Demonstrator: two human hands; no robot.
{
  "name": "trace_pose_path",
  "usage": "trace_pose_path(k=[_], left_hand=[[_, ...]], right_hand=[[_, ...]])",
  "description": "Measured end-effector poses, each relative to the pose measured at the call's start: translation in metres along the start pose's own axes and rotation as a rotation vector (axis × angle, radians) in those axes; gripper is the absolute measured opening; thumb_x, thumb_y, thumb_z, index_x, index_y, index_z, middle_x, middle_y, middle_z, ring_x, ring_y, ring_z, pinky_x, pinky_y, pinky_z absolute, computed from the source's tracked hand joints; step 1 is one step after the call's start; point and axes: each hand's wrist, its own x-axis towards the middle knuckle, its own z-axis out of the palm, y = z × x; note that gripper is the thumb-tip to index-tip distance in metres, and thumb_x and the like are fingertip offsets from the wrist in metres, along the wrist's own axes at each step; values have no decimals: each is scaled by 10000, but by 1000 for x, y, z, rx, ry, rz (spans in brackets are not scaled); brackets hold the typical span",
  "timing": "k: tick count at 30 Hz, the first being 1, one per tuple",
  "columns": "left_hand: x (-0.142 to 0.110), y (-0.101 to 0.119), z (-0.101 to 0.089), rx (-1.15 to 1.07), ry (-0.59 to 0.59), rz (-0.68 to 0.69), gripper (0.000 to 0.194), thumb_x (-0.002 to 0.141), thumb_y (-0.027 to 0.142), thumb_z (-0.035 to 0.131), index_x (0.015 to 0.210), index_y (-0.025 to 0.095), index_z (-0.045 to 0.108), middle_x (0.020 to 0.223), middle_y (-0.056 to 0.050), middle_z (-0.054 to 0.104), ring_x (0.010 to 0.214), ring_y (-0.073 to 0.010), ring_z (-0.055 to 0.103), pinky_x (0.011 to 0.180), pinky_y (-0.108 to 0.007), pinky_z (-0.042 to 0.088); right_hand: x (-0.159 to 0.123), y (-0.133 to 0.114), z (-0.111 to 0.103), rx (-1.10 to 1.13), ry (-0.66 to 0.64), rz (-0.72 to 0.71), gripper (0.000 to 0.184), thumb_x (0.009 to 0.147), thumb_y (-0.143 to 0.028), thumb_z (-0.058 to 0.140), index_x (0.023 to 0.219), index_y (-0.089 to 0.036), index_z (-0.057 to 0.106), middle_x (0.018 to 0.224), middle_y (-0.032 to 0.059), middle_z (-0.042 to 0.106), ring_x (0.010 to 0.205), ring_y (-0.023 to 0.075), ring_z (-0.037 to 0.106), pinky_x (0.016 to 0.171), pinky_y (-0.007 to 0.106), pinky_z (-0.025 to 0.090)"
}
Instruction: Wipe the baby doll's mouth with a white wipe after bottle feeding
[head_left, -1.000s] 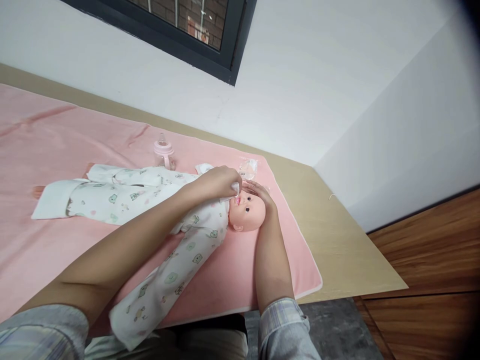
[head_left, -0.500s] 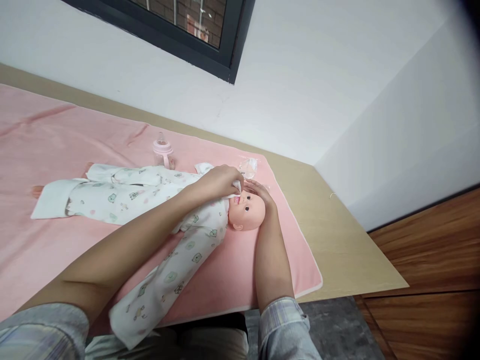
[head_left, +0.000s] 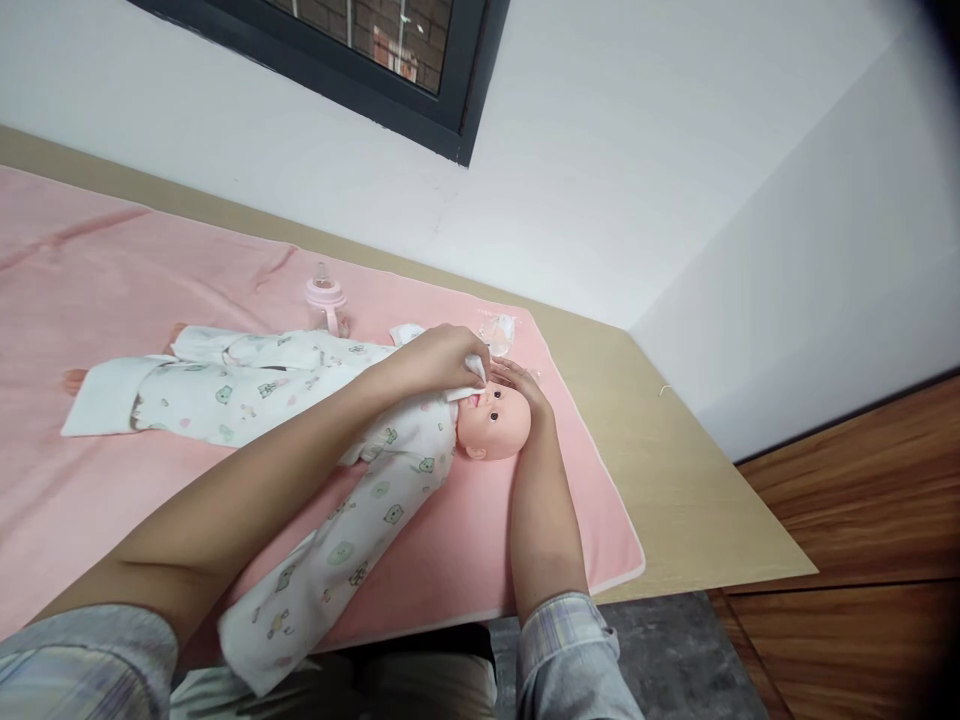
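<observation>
Fingers of my left hand (head_left: 444, 357) pinch what seems white cloth (head_left: 475, 368), already at the doll's mouth (head_left: 475, 401), not yet lifted away.

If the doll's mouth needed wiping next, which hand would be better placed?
Probably the left hand: it pinches a white cloth right by the mouth. The right hand holds no cloth that I can see and lies against the head.
</observation>
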Motion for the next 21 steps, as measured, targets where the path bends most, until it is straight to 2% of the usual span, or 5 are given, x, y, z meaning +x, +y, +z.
trace_pose_path(k=[4, 7, 21], left_hand=[[-1, 0, 1, -90, -69, 39, 122, 783, 158, 724, 861, 218, 798, 859, 9, 762, 850, -204, 687, 688, -240, 424], [0, 2, 3, -67, -103, 31, 147, 775, 127, 706, 854, 211, 797, 838, 4, 761, 829, -203, 687, 663, -237, 419], [2, 3, 7, -23, -36, -20, 172, 774, 123, 667, 871, 198, 788, 860, -7, 766, 846, -218, 690, 689, -265, 423]], right_hand=[[-2, -2, 2, -14, 22, 13, 279, 763, -237, 753, 1029, -216, 672, 982, 26, 773, 954, 190, 727, 1062, 388, 521], [-4, -4, 4, -6, 25, 13, 275, 759, -231, 755, 1020, -214, 671, 972, 24, 771, 941, 187, 726, 1065, 388, 517], [-3, -3, 4, -16, 16, 10, 292, 744, -255, 780, 1014, -216, 674, 989, 28, 777, 976, 193, 726, 1045, 381, 534]])
